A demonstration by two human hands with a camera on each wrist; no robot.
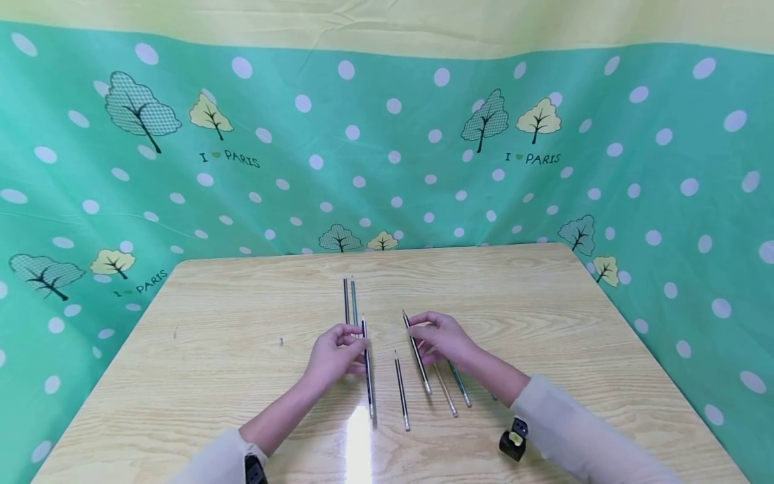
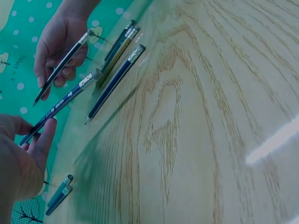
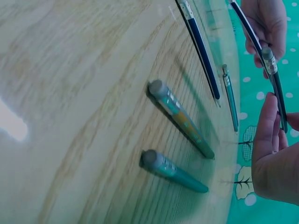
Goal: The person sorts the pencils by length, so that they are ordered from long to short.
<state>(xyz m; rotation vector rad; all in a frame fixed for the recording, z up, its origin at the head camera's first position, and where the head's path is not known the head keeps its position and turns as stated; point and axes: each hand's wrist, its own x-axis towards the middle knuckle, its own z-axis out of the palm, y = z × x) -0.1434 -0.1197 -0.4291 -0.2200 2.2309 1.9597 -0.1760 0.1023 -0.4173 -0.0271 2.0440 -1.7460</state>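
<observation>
Slightly left of centre, my left hand [image 1: 335, 353] pinches a dark pencil [image 1: 369, 380] with lettering on its side; its eraser end points toward me. My right hand [image 1: 444, 338] holds another dark pencil [image 1: 417, 353] between thumb and fingers, its sharpened tip pointing away. In the left wrist view both held pencils are raised above the tabletop. A third dark pencil [image 1: 402, 393] lies on the table between the hands. Beyond my left hand two pencils, one dark [image 1: 347, 299] and one teal [image 1: 354, 299], lie side by side, their near ends hidden by the fingers.
Under my right forearm lie a wood-coloured pencil [image 1: 446, 391] and a teal pencil [image 1: 459, 384], partly covered; another pencil end [image 1: 494, 396] peeks out beside the arm. A tiny object [image 1: 281, 341] sits on the wooden table [image 1: 230, 376]. A dotted green curtain [image 1: 387, 134] surrounds the table.
</observation>
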